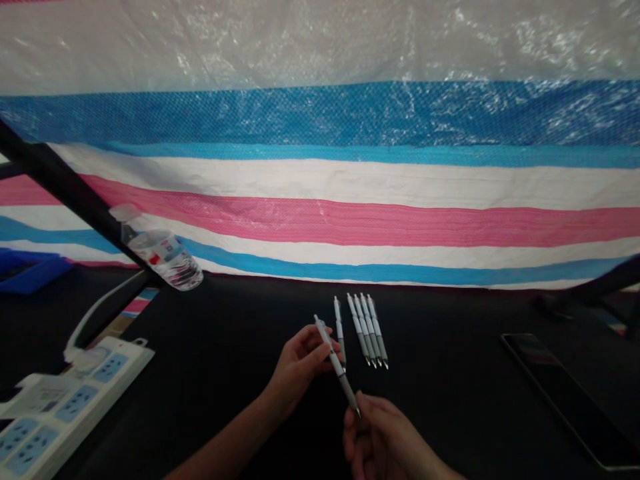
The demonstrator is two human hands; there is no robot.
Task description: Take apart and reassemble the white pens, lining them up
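Note:
A white and grey pen (336, 363) is tilted in front of me, its clicker end up and its tip toward me. My left hand (300, 363) pinches its upper white barrel. At the tip end, the closed fingers of my right hand (375, 430) are around or against the grey grip; the exact contact is hard to make out. Just behind the held pen lies a single similar pen (339, 323), partly hidden by my left fingers. To its right, several matching pens (367, 330) lie side by side on the black table (440, 373), tips toward me.
A white power strip (90, 407) with a plugged-in cable is at the left. A clear plastic bottle (167, 257) stands behind it by a black frame bar. A blue tray (35, 273) sits far left, a dark phone (570, 400) right. Striped sheeting (350, 220) hangs behind.

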